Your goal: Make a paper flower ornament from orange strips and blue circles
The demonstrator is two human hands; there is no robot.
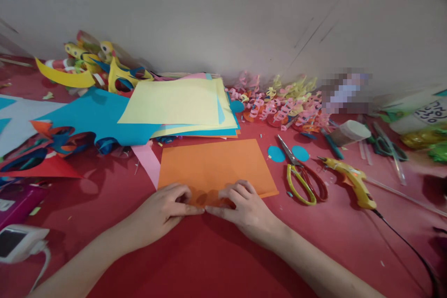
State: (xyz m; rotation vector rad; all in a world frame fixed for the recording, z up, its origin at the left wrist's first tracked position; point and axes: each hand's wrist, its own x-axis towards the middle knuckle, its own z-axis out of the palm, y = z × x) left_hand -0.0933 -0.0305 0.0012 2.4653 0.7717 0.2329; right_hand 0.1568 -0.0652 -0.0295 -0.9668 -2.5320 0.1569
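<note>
A sheet of orange paper lies on the red table in front of me; a second orange layer peeks out at its right edge, so it appears folded. My left hand is closed on its near edge, fingers curled on top and thumb stretched along the edge. Mirroring it, my right hand is closed on the same edge to the right. The two thumb tips almost meet at the middle. Part of the near edge is hidden under my fingers. A pink paper strip lies left of the orange sheet.
Behind lies a stack of yellow paper over blue sheets. To the right are scissors, blue paper circles and a yellow glue gun with a cord. Curly pink paper pieces stand by the wall; paper scraps lie left.
</note>
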